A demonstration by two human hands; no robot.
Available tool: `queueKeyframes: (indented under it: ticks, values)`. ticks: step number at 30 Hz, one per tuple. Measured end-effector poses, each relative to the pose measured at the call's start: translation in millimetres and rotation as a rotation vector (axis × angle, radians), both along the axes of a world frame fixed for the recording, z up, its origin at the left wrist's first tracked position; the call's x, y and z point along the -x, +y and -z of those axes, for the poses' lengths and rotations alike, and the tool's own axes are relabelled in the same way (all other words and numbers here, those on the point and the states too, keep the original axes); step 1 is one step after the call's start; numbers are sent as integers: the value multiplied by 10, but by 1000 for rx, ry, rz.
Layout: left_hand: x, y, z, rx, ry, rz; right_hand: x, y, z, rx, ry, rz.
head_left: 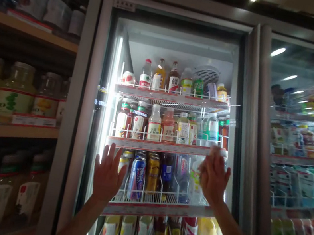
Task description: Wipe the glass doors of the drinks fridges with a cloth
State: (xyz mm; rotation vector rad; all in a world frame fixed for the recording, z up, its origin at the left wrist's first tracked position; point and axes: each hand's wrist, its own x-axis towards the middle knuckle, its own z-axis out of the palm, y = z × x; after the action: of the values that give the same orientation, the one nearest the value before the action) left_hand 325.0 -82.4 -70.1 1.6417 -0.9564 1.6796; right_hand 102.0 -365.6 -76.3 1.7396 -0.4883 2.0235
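Note:
Both of my hands are raised in front of a lit drinks fridge (182,45) with a glass door. My left hand (108,175) is open, its fingers spread and pointing up, with nothing in it. Behind it stand a blue can (137,177) and a gold can (152,173) on the third shelf. My right hand (214,176) is raised too, slightly smeared by motion. Its thumb stands apart from its fingers, and I see nothing held. Clear bottles (196,177) are behind it, partly hidden. Whether either hand touches the glass, I cannot tell.
Bottles such as a white-capped one (155,123) line the second shelf (158,146). A vertical door handle (253,150) runs down the right side. Another glass-door fridge (304,161) stands further right. To the left, a wooden shelf (8,132) bears several large jars.

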Motion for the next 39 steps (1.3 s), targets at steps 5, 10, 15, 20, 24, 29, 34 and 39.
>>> queueKeyframes:
  ticks: [5, 10, 15, 20, 24, 29, 34, 39]
  values:
    - [-13, -12, 8, 19, -15, 1, -253, 399, -83, -45, -32, -62]
    - [10, -6, -11, 15, -12, 16, -479, 873, 69, 297, 451, -151]
    - [11, 31, 19, -3, -35, 9, 55, 18, -116, 65, 39, 19]
    - [32, 17, -247, 64, -19, 39, -7, 57, -396, -78, -130, 12]
    - [69, -27, -740, 136, 15, 81, -389, 711, -372, 137, 256, -73]
    - [35, -37, -983, 105, 14, 18, -94, 326, -460, 158, 264, -9]
    - [-12, -47, -913, 119, -28, -34, 134, -169, -849, -137, -182, 56]
    - [10, -32, -936, 113, 2, -26, -456, 696, -948, 109, 183, -51]
